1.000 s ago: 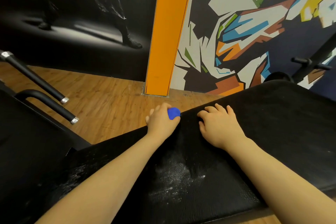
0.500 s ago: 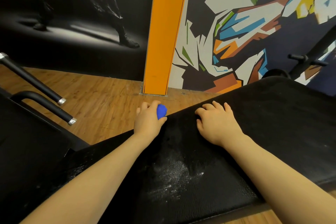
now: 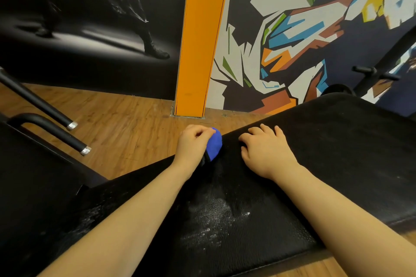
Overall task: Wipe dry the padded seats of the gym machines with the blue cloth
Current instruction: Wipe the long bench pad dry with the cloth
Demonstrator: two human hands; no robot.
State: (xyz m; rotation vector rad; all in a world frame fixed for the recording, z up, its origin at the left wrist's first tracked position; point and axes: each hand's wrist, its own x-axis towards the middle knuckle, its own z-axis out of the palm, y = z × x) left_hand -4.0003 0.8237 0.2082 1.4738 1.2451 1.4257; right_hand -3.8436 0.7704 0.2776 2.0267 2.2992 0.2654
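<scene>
Left grip (image 3: 193,145) bunching blue cloth (image 3: 215,144), on padded seat (image 3: 337,153) edge

blue cloth (image 3: 215,144); black padded seat (image 3: 337,153); orange pillar (image 3: 200,40)

I see my left hand (image 3: 193,145) curled round the bunched blue cloth (image 3: 215,144), pressing it on the far edge of the black padded seat (image 3: 337,153). My right hand (image 3: 265,150) rests just beside it on the same edge, fingers bent over the rim. Nearer me, mid-seat, I see a whitish wet patch (image 3: 216,216). Beyond the seat's left edge lie the wood floor (image 3: 126,123) and two black bars (image 3: 51,128); an orange pillar (image 3: 200,38) stands ahead.
</scene>
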